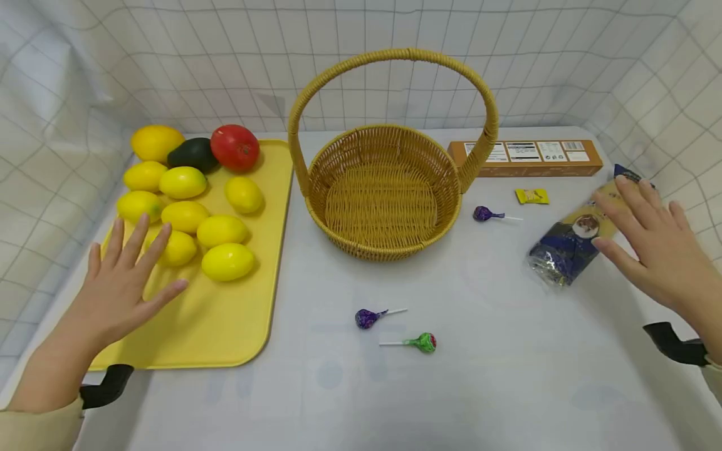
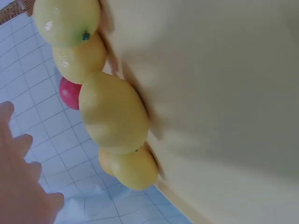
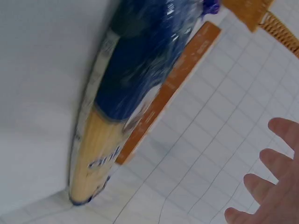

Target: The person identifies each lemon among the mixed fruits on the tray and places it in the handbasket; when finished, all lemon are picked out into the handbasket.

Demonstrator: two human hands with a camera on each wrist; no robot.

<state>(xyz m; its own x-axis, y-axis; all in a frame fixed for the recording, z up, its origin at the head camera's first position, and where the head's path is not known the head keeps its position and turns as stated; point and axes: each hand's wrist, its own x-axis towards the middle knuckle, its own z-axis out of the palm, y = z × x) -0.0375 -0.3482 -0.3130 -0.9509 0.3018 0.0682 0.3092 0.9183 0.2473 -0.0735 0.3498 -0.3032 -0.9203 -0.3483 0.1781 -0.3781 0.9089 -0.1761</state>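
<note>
My left hand [image 1: 120, 289] hovers with spread, straight fingers over the left side of a yellow tray [image 1: 217, 326], its fingertips overlapping the nearest of several lemons [image 1: 227, 262] in the head view. Its wrist view has a large lemon [image 2: 113, 114] beyond the fingers, which hold nothing. On the right, my other hand [image 1: 657, 247] is also spread flat and holds nothing. It partly covers a blue and tan plastic package [image 1: 572, 241], which fills much of the right wrist view and shows a clear crinkled end.
A wicker basket [image 1: 383, 203] with a tall handle stands at the centre back. Behind the lemons lie a red fruit [image 1: 234, 148] and a dark green avocado [image 1: 193, 155]. A brown box [image 1: 530, 158], a yellow candy [image 1: 531, 196], purple lollipops [image 1: 366, 319] and a green lollipop [image 1: 424, 342] surround it.
</note>
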